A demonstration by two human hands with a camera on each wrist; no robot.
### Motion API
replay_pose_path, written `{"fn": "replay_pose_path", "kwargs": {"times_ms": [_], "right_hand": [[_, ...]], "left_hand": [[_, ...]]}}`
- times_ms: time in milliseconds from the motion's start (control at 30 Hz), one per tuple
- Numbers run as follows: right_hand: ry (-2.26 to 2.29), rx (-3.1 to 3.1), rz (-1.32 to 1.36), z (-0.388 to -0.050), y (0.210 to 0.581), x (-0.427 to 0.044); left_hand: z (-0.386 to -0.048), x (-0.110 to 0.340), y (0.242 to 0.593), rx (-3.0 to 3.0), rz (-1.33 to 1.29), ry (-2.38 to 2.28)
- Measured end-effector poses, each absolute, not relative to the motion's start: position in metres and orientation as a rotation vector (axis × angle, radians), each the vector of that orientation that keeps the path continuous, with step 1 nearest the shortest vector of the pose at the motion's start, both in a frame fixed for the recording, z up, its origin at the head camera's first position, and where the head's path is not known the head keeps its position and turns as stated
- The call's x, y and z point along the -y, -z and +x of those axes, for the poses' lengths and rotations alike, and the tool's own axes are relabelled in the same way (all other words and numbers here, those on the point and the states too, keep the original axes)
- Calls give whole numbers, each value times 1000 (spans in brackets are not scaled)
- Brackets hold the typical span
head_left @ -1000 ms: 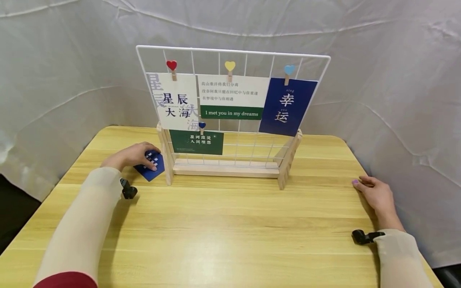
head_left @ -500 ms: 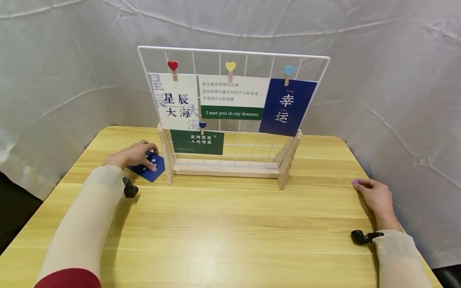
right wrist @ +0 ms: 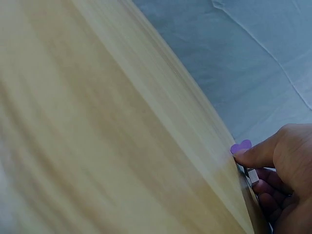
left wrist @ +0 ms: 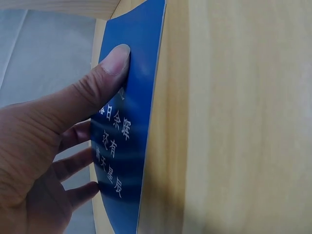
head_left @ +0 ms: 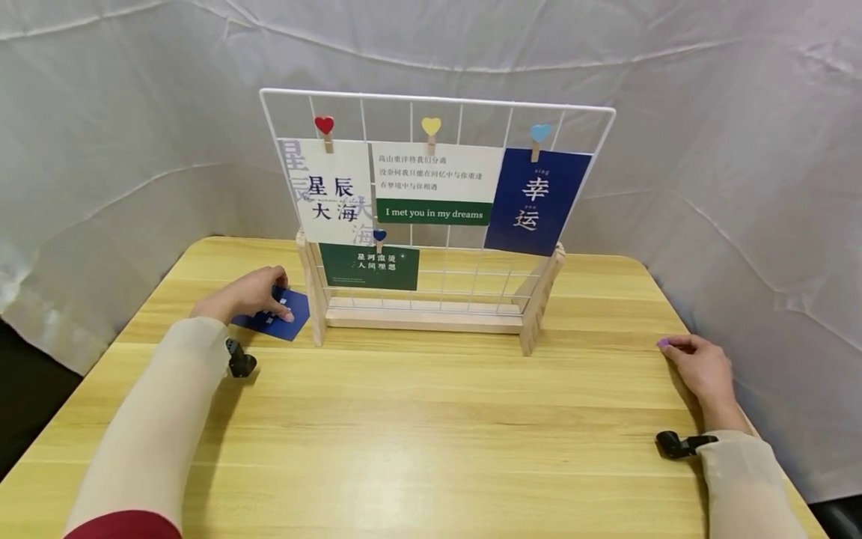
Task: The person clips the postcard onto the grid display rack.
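At the left of the table, my left hand (head_left: 245, 293) holds a dark blue card (head_left: 296, 314) with white characters. In the left wrist view the thumb (left wrist: 114, 61) lies across the face of the card (left wrist: 141, 53), and the other fingers are at its far edge, their tips partly hidden. By the table's right edge my right hand (head_left: 703, 368) pinches a small wooden clip with a purple heart (head_left: 664, 343). The right wrist view shows the purple heart (right wrist: 241, 146) above the thumb and the clip's pale wooden end (right wrist: 253, 176) below it.
A white wire grid (head_left: 465, 277) stands in a wooden base (head_left: 424, 320) at the back middle. Heart clips pin a white card (head_left: 330, 161), a white-green card (head_left: 431, 211), a blue card (head_left: 539, 202) and a green card (head_left: 370, 277) to it.
The blue card has shifted and turned slightly under my left hand, its left part showing further out below the palm. The right fingers have drawn in around the purple heart clip.
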State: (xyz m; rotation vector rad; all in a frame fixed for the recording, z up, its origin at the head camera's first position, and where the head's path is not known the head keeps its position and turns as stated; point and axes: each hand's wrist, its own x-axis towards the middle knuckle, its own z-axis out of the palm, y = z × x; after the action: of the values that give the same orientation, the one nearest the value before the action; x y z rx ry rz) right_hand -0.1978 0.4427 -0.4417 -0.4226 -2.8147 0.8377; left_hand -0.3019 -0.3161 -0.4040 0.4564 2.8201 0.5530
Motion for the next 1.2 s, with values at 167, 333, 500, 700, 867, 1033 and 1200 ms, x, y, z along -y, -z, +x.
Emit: {"fn": "replay_pose_path", "kwargs": {"times_ms": [167, 333, 500, 700, 867, 1033, 1200], "right_hand": [[-841, 2807, -412, -197, 445, -442], [-847, 2800, -424, -196, 447, -441], [-831, 2825, -409, -197, 444, -440], [-843, 2843, -379, -199, 440, -438], [-872, 2821, -366, -199, 440, -435], [-897, 2800, -357, -201, 440, -432], [-954, 2772, -351, -203, 437, -428]], "left_hand": [[-295, 320, 406, -2837, 476, -558], [-287, 322, 406, -2847, 470, -538], [-280, 324, 405, -2872, 483, -512], [-273, 325, 404, -2892, 479, -564], [-266, 326, 403, -2886, 450, -637], [-257, 326, 401, -2882, 425, -692], [-249, 325, 397, -2919, 481, -707]]}}
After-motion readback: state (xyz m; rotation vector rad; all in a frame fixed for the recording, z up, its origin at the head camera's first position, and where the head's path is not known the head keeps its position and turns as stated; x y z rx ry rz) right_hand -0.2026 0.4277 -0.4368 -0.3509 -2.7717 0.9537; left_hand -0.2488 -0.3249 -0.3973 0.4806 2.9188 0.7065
